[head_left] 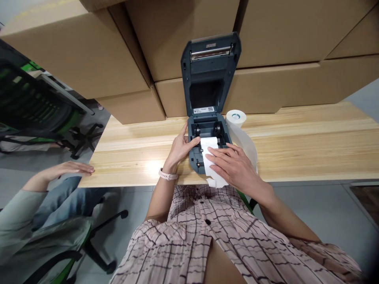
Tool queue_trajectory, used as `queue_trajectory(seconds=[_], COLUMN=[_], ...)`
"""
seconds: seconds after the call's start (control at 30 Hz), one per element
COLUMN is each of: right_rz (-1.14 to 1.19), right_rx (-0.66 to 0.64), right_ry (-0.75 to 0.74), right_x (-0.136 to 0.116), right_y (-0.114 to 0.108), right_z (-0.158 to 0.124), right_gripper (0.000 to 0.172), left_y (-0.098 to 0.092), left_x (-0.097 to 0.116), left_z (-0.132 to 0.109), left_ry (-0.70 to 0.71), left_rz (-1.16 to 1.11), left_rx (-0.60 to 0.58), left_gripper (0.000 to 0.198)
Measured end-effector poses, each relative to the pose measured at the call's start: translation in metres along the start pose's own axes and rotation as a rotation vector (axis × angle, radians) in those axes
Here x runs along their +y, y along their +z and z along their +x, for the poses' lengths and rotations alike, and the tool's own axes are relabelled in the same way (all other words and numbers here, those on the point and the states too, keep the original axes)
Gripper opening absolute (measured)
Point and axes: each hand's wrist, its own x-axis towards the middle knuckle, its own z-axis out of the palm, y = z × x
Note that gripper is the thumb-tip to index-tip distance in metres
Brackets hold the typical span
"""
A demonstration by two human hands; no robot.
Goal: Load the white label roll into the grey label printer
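Note:
A dark grey label printer (194, 161) sits on the table with its lid (204, 75) raised against the boxes. My left hand (179, 149) grips the printer's left side, fingers along the outside and thumb reaching over the rim to the paper. A white paper strip (209, 142) runs out of the printer bay over its front edge, its end torn. Flat on that strip lies my right hand (232, 163), fingers stretched out; the palm's underside is hidden. Just behind the printer's right side stands a white label roll (236, 117) with a loose translucent band (245, 144) trailing forward past my right hand.
Large cardboard boxes (189, 35) are stacked along the back of the wooden table (310, 146). At the left, another person's hand (68, 169) rests near the table's corner. Office chairs (38, 102) stand on the floor at the left.

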Motion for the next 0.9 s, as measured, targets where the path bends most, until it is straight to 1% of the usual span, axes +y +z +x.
queue_trajectory(seconds=[0.1, 0.27, 0.57, 0.63, 0.77, 0.9], right_rz=[-0.02, -0.01, 0.055, 0.039, 0.044, 0.098], right_rx=[0.015, 0.03, -0.036, -0.014, 0.073, 0.088], right_ry=[-0.009, -0.01, 0.058, 0.045, -0.009, -0.026], right_x=[-0.0009, -0.0015, -0.0031, -0.0039, -0.0067, -0.0102], right_y=[0.0008, 0.0015, 0.002, 0.0011, -0.0017, -0.0017], right_z=[0.0002, -0.0004, -0.0042, -0.0039, -0.0036, -0.0085], right_gripper=[0.027, 0.025, 0.033, 0.029, 0.022, 0.02], left_y=[-0.0002, -0.0002, 0.0006, 0.0005, -0.0002, -0.0007], left_x=[0.0012, 0.0002, -0.0036, -0.0039, -0.0038, -0.0019], left_z=[-0.0002, 0.0007, 0.0015, 0.0016, 0.0011, -0.0001], left_ry=[-0.015, -0.024, -0.008, -0.007, 0.006, 0.01], left_rz=[0.022, 0.017, -0.02, -0.015, 0.003, 0.001], left_rx=[-0.025, -0.025, -0.008, -0.011, -0.013, -0.019], left_gripper=[0.108, 0.11, 0.112, 0.112, 0.113, 0.114])
